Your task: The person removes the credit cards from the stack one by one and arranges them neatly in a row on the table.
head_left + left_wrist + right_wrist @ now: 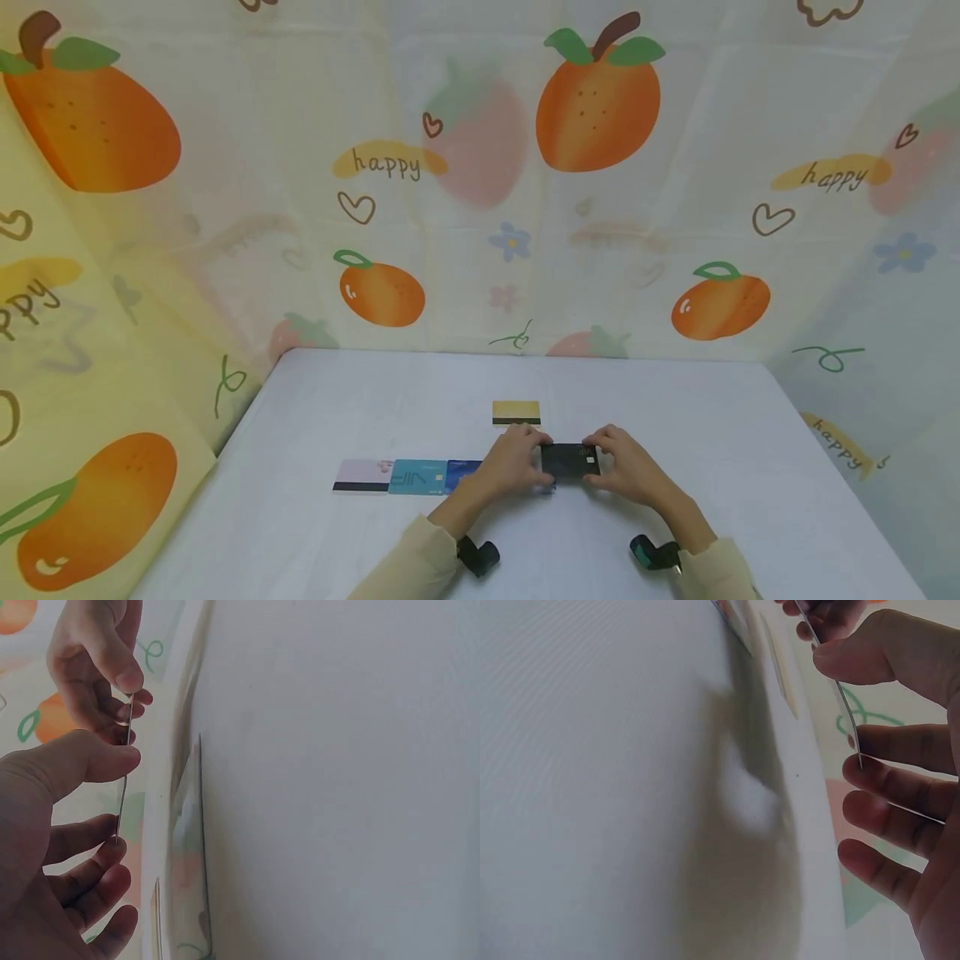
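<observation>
Both hands hold a black card (pixel 568 461) with a small chip, raised above the white table. My left hand (pixel 514 461) pinches its left end between thumb and fingertips, and my right hand (pixel 626 463) pinches the right end the same way. Edge-on, the thin card (pixel 123 796) shows between both thumbs and fingers in the left wrist view. Left of it, a row of cards lies side by side: a lilac card (pixel 363 469) with a black stripe, a teal card (pixel 417 477) and a blue card (pixel 461 472). The left hand covers the row's right part.
Beyond the hands, a gold card (pixel 516 410) with a dark stripe lies on the white table (pixel 645 400). A fruit-printed cloth (pixel 480 250) hangs behind the table's far edge and along its sides. Small black devices (pixel 478 557) sit at both wrists.
</observation>
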Demonstrator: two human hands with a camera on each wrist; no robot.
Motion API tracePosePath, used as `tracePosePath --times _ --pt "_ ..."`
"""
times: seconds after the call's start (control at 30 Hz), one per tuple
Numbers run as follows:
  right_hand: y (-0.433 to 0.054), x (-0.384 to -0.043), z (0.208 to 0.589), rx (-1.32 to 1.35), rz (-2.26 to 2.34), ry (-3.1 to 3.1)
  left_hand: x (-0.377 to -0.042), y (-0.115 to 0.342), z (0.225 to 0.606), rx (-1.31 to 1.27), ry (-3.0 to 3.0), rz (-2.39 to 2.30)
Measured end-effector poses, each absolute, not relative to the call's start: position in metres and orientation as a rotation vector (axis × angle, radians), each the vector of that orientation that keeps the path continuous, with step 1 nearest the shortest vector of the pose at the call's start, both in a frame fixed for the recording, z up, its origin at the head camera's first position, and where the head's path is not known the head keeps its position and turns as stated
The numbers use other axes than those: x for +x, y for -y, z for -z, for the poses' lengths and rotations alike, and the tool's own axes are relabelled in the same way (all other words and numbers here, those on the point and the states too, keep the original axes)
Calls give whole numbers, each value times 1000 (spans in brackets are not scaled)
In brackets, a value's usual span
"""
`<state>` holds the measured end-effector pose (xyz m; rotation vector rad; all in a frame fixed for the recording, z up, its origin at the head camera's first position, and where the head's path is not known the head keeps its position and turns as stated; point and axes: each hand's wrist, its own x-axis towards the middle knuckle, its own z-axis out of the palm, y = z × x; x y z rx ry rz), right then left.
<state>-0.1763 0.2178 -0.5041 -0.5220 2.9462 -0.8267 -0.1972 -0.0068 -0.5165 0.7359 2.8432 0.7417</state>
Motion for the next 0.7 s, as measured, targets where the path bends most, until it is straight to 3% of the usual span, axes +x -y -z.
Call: tracePosePath --times 0.7 --pt "-235 -166 512 -540 749 -2962 -198 -16 522 926 -2852 -461"
